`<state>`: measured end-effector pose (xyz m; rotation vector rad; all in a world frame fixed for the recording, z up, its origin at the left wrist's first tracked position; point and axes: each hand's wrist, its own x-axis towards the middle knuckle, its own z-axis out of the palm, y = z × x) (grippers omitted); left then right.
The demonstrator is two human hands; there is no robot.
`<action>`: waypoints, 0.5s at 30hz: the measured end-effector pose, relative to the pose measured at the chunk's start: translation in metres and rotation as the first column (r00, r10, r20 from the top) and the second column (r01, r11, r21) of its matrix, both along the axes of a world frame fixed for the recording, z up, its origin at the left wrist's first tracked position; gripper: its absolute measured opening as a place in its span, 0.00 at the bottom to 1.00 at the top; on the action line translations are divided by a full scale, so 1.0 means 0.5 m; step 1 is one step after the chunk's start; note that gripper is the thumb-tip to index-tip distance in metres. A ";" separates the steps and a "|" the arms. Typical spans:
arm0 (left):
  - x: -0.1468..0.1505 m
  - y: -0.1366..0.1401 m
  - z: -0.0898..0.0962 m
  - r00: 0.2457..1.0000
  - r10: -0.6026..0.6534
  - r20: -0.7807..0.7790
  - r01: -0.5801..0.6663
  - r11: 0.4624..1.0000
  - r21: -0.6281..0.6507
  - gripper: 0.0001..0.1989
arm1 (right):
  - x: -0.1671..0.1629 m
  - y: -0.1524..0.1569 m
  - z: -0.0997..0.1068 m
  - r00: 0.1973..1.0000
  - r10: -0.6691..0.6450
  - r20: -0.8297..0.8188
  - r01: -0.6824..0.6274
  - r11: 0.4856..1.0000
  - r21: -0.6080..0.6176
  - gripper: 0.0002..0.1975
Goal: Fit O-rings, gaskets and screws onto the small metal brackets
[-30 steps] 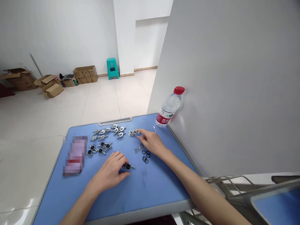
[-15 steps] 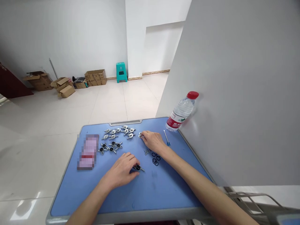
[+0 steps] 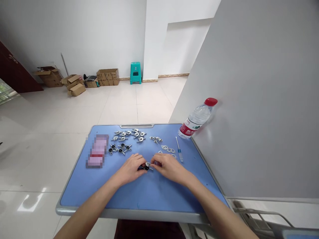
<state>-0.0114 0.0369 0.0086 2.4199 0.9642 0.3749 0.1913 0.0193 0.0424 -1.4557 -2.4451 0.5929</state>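
My left hand (image 3: pixel 132 168) is closed on a small metal fitting (image 3: pixel 146 168) with a black round centre, held low over the blue tabletop. Fingers of my right hand (image 3: pixel 171 167) pinch a small silver metal piece (image 3: pixel 148 164) against the top of that fitting; its exact shape is partly covered. Beyond the right hand are small silver pieces (image 3: pixel 156 139) and flat metal plates with holes (image 3: pixel 170 150), some partly hidden by the hand. Several fittings with black centres (image 3: pixel 122 145) lie left of centre, with fork-shaped metal parts (image 3: pixel 141 139) behind them.
A screwdriver (image 3: pixel 179 151) lies at the right. A water bottle (image 3: pixel 195 120) leans against the grey partition (image 3: pixel 261 99). A blurred pinkish object (image 3: pixel 98 151) lies at the left of the table (image 3: pixel 99 196). Cardboard boxes (image 3: pixel 108 77) and a green stool (image 3: pixel 135 73) stand by the wall.
My right hand has come back from the small silver pieces to the fitting, bringing one piece. My left hand still holds the fitting. The view has shifted slightly, uncovering the flat plates.
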 end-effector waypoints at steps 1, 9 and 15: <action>0.000 0.000 0.000 1.000 0.001 0.000 -0.001 1.000 -0.003 0.06 | -0.001 -0.005 -0.002 1.000 0.016 -0.002 -0.016 1.000 -0.010 0.05; -0.001 -0.002 0.005 1.000 -0.009 0.006 0.010 0.999 -0.040 0.04 | 0.004 -0.001 -0.015 0.999 -0.024 0.029 0.024 1.000 -0.015 0.06; 0.001 -0.002 0.017 1.000 -0.008 -0.003 0.008 0.999 -0.053 0.06 | 0.011 -0.002 -0.017 0.998 -0.012 0.054 0.011 1.000 0.021 0.06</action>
